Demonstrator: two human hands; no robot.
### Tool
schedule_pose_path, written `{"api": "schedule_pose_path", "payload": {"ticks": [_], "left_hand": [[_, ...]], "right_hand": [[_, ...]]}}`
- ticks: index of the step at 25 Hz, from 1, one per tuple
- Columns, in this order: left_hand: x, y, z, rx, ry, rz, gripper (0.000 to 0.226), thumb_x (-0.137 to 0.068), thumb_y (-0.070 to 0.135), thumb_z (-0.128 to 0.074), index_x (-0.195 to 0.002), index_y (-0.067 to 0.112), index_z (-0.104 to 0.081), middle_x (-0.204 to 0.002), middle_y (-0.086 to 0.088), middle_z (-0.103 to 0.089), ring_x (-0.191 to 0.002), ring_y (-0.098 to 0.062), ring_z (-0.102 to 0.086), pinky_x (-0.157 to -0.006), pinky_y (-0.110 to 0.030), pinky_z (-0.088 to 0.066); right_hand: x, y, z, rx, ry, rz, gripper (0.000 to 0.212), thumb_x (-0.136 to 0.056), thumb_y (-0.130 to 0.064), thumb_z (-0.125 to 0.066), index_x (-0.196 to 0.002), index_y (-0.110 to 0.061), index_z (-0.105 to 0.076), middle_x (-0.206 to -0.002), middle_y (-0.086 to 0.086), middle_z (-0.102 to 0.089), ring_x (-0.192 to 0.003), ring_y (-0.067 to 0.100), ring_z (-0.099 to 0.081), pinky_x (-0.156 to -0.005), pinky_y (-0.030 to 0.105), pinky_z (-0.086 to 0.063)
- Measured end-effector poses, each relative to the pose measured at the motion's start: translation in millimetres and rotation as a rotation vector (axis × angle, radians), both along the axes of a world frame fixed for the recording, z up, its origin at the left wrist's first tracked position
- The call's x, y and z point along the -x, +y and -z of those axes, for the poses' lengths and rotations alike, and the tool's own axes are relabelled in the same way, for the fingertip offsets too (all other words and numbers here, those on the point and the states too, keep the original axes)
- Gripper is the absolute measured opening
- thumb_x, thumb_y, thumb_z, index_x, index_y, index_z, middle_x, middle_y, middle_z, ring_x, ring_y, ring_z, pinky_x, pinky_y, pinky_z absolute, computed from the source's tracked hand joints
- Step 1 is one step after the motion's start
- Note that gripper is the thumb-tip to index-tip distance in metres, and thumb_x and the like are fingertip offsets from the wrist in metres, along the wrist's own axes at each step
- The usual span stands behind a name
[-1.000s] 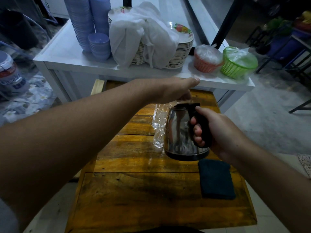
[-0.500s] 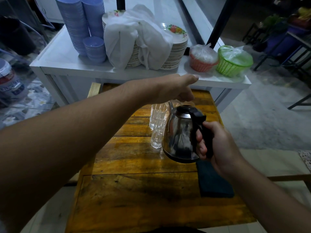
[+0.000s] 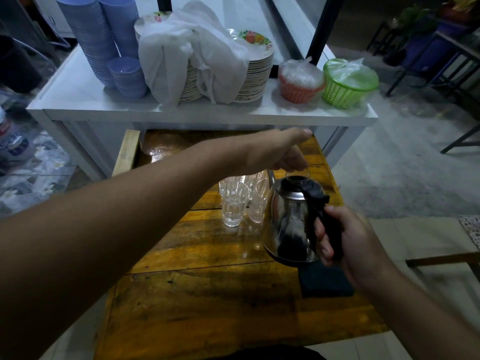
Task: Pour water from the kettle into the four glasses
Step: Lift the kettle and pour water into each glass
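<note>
A steel kettle (image 3: 288,219) with a black lid and handle hangs just above the wooden table (image 3: 202,294), tilted slightly. My right hand (image 3: 348,242) grips its handle. Several clear cut glasses (image 3: 232,206) stand bunched together to the left of the kettle, partly hidden by my left forearm. My left hand (image 3: 280,152) reaches over them, fingers curled down onto the rim of one glass (image 3: 297,174) that shows just behind the kettle's lid. Whether any glass holds water cannot be made out.
A dark blue cloth (image 3: 324,281) lies on the table under the kettle. Behind stands a higher white table (image 3: 78,97) with stacked blue bowls (image 3: 104,42), plates under a white cloth (image 3: 192,58), and orange (image 3: 298,84) and green baskets (image 3: 348,84).
My left hand has dipped down onto the far right glass. The kettle has shifted a little to the right and nearer to me, and its lid now faces up.
</note>
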State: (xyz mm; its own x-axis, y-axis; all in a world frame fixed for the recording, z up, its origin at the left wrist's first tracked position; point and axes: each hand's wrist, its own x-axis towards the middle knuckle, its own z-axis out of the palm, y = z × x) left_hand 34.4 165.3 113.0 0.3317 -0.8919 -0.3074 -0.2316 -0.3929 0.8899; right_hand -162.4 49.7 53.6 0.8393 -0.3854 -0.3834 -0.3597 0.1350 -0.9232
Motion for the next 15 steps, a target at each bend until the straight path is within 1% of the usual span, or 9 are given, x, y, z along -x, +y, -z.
{"api": "schedule_pose_path", "payload": {"ticks": [3, 5, 7, 10, 15], "left_hand": [[5.5, -7.3, 14.6, -0.043, -0.019, 0.057, 0.074, -0.099, 0.052, -0.014, -0.130, 0.001, -0.059, -0.134, -0.015, -0.061, -0.122, -0.021, -0.058, -0.106, -0.032, -0.040], [7.9, -11.6, 21.6, -0.087, -0.026, 0.082, 0.076, -0.098, 0.054, -0.013, -0.131, 0.003, -0.059, -0.134, -0.015, -0.061, -0.122, -0.020, -0.058, -0.108, -0.035, -0.039], [10.0, -15.4, 25.0, -0.130, -0.052, 0.091, 0.076, -0.100, 0.053, -0.011, -0.132, 0.003, -0.058, -0.135, -0.015, -0.061, -0.123, -0.021, -0.057, -0.109, -0.036, -0.038], [12.3, -18.3, 25.1, -0.170, -0.101, 0.094, 0.076, -0.101, 0.052, -0.010, -0.132, 0.002, -0.058, -0.135, -0.015, -0.061, -0.122, -0.021, -0.058, -0.109, -0.036, -0.039], [12.2, -23.6, 21.4, -0.189, -0.113, 0.073, 0.076, -0.101, 0.051, -0.011, -0.130, 0.001, -0.060, -0.134, -0.015, -0.061, -0.121, -0.022, -0.058, -0.108, -0.037, -0.039]], "right_hand": [[8.5, -6.1, 5.4, 0.012, 0.067, 0.005, 0.059, -0.106, -0.032, -0.039, -0.055, -0.015, -0.063, -0.040, 0.006, -0.045, -0.034, 0.020, -0.044, -0.038, 0.027, -0.039], [12.1, -8.4, 7.3, 0.024, 0.108, 0.000, 0.059, -0.106, -0.032, -0.040, -0.055, -0.015, -0.064, -0.040, 0.007, -0.046, -0.035, 0.020, -0.045, -0.039, 0.026, -0.040], [13.0, -10.3, 6.5, 0.036, 0.153, -0.019, 0.055, -0.107, -0.032, -0.040, -0.061, -0.011, -0.063, -0.042, 0.006, -0.048, -0.035, 0.019, -0.047, -0.041, 0.025, -0.041], [9.5, -10.3, 0.1, 0.039, 0.209, -0.066, 0.051, -0.107, -0.035, -0.042, -0.069, -0.008, -0.063, -0.044, 0.006, -0.052, -0.037, 0.020, -0.050, -0.045, 0.028, -0.043], [0.7, -9.1, -15.3, 0.009, 0.243, -0.085, 0.048, -0.106, -0.036, -0.042, -0.073, -0.008, -0.064, -0.047, 0.005, -0.053, -0.037, 0.020, -0.052, -0.040, 0.023, -0.041]]}}
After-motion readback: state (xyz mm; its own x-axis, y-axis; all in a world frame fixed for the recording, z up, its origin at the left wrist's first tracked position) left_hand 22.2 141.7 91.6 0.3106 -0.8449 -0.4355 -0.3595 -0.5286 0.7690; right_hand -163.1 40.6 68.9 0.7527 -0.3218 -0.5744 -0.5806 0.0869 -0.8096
